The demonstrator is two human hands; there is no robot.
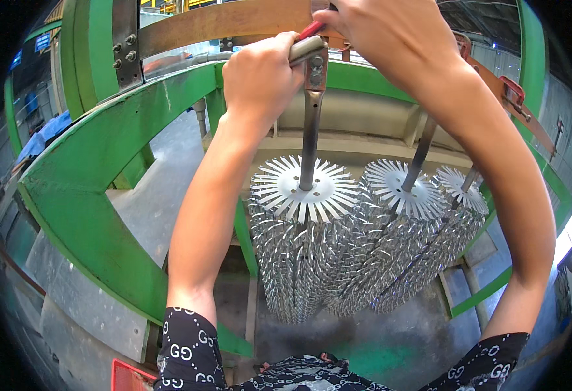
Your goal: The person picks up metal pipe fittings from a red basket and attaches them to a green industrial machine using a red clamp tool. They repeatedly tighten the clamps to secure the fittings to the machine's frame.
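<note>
My left hand (260,78) is closed around a red clamp (310,30) with a thick grey metal end, at the top of a hanging rod. My right hand (371,23) reaches over from the right and pinches a dark part of the same clamp; the frame's upper edge cuts off some fingers. Below the clamp, a copper-coloured hook plate (316,72) with bolts carries a dark metal rod (310,130). From this rod hangs a tall stack of small silvery metal pieces (299,260), topped by a slotted metal disc (305,187).
Two similar stacks with slotted discs (405,186) hang to the right. A copper-coloured bar (227,25) runs across the top, with another red clamp (513,91) at right. A green steel frame (84,169) surrounds the stacks. A red crate (129,376) stands at lower left.
</note>
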